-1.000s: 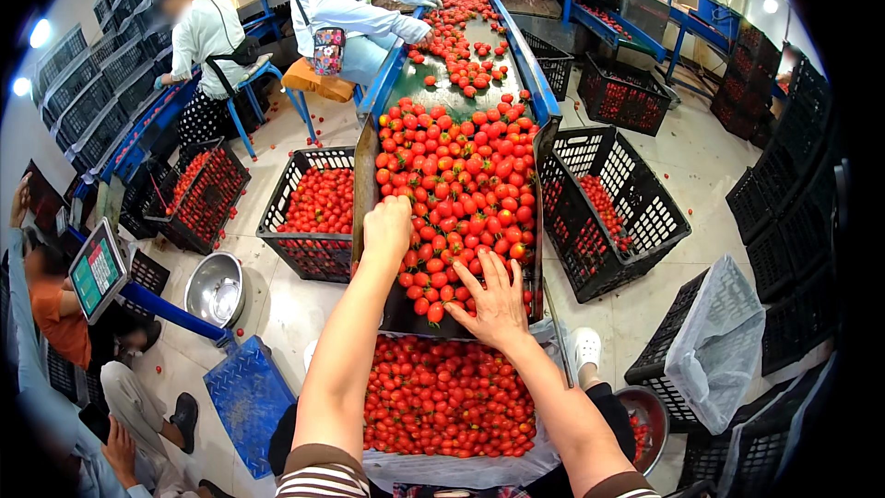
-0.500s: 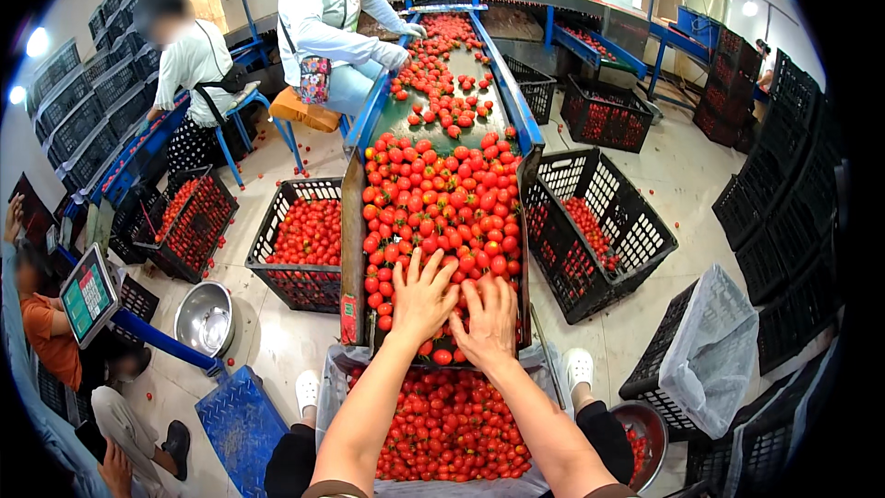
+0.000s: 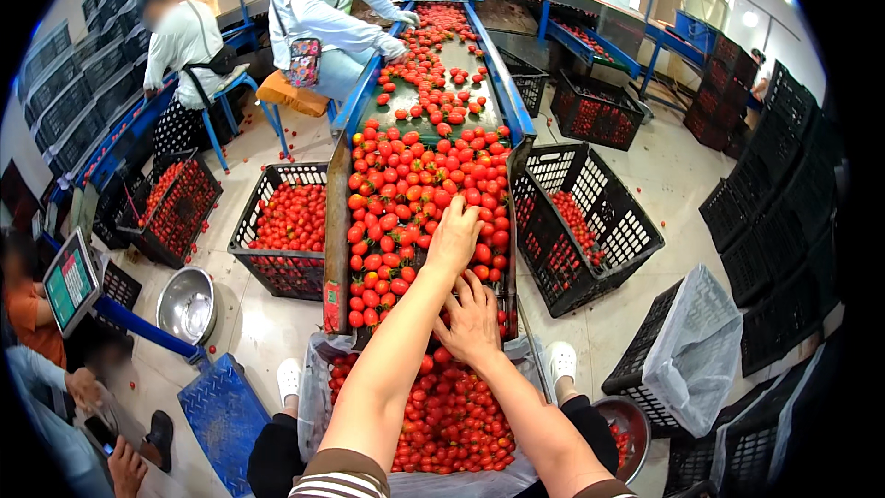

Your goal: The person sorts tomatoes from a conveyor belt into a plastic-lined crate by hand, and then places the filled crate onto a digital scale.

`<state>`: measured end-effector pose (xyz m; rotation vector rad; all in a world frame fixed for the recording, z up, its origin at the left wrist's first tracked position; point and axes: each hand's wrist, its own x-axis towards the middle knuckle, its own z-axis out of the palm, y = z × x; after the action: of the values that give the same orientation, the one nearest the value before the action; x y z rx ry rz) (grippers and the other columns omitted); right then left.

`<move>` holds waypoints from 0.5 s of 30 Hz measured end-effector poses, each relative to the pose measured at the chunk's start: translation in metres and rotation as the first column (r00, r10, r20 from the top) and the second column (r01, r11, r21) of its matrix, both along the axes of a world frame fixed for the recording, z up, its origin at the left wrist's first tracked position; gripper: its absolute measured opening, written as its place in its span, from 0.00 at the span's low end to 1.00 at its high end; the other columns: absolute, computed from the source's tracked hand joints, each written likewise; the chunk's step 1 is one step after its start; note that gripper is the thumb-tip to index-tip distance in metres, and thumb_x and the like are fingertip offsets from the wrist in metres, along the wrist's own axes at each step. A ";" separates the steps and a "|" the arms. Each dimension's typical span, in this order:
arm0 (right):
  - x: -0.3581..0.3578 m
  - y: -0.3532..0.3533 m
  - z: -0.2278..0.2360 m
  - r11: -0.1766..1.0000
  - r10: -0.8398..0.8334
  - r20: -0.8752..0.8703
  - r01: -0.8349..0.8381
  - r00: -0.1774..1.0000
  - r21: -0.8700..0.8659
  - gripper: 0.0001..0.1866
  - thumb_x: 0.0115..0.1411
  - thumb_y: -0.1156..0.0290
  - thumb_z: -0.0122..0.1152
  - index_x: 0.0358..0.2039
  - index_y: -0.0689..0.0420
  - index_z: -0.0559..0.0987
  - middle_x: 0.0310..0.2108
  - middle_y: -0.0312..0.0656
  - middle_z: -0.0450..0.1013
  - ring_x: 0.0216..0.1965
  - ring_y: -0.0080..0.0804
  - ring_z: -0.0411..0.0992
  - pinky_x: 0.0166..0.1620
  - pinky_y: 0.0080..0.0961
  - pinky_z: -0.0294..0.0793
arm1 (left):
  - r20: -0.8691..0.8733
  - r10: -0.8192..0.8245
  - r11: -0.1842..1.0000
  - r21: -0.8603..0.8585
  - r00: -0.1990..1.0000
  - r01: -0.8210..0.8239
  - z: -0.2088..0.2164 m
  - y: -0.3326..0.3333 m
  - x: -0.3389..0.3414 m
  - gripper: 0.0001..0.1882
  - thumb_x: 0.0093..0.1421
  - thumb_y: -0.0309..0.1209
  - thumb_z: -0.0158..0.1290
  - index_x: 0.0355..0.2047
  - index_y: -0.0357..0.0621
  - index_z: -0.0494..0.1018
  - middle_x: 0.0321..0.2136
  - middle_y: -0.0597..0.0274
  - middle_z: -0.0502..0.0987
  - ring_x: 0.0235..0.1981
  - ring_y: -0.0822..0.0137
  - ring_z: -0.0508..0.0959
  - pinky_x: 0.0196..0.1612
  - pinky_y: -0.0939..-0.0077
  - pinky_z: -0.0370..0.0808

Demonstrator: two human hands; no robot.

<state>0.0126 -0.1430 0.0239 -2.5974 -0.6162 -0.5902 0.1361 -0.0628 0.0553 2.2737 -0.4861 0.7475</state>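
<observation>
Red cherry tomatoes [image 3: 392,221] cover the lower end of the sorting conveyor [image 3: 461,134] in front of me. Over their right side, my left hand [image 3: 454,238] reaches forward with its fingers drawn together; what they close on, if anything, is hidden. Closer to me, my right hand [image 3: 471,321] lies with fingers spread at the chute's end, touching the tomatoes there. My left forearm passes in front of part of the chute. Below both arms stands a crate lined with clear plastic [image 3: 318,397], filled with smaller-looking tomatoes [image 3: 452,424].
Black crates of tomatoes stand left [image 3: 277,267] and right [image 3: 590,277] of the conveyor. A co-worker [image 3: 318,28] sits at its far left, hands on the tomatoes. A steel bowl [image 3: 187,306], a blue platform scale [image 3: 230,424] and a plastic-lined crate [image 3: 696,350] are on the floor.
My left hand has moved forward and right over the tomatoes, its spread fingers now drawn together. My right hand has shifted slightly toward me. The view has shifted a little.
</observation>
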 end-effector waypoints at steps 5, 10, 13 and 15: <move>0.000 -0.018 0.001 0.998 -0.054 -0.049 0.053 0.997 -0.021 0.26 0.54 0.55 0.59 0.52 0.55 0.73 0.57 0.49 0.62 0.62 0.48 0.53 0.59 0.49 0.53 | 0.202 -0.136 0.983 0.149 0.970 0.107 -0.001 0.004 -0.043 0.13 0.54 0.24 0.53 0.41 0.36 0.71 0.52 0.46 0.68 0.44 0.48 0.75 0.43 0.62 0.77; 0.003 -0.008 -0.006 0.999 -0.042 0.037 0.042 0.998 0.024 0.27 0.55 0.55 0.60 0.53 0.53 0.73 0.57 0.45 0.62 0.61 0.47 0.54 0.60 0.48 0.54 | 0.645 -0.121 0.715 0.584 0.755 -0.385 0.009 0.091 -0.096 0.18 0.56 0.23 0.53 0.47 0.35 0.69 0.42 0.51 0.74 0.41 0.56 0.77 0.43 0.65 0.76; 0.001 -0.016 -0.008 1.000 -0.020 0.037 0.020 0.999 0.018 0.26 0.56 0.55 0.60 0.53 0.51 0.72 0.57 0.45 0.60 0.60 0.47 0.55 0.60 0.48 0.53 | 0.402 0.446 0.888 -0.311 0.799 -0.339 0.068 0.106 -0.063 0.14 0.62 0.27 0.48 0.47 0.33 0.68 0.46 0.45 0.71 0.48 0.48 0.71 0.54 0.65 0.69; -0.001 -0.011 -0.004 0.991 -0.008 0.018 0.005 1.000 0.136 0.27 0.55 0.55 0.61 0.54 0.51 0.72 0.58 0.49 0.58 0.60 0.48 0.55 0.59 0.48 0.54 | 0.221 0.370 0.913 -0.267 0.902 -0.309 0.060 0.127 -0.051 0.18 0.63 0.25 0.46 0.52 0.32 0.65 0.52 0.40 0.67 0.54 0.45 0.67 0.55 0.61 0.67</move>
<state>0.0117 -0.1539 0.0200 -2.4703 -0.5534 -0.6364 0.0855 0.0638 0.1150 2.0734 -0.1067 1.2335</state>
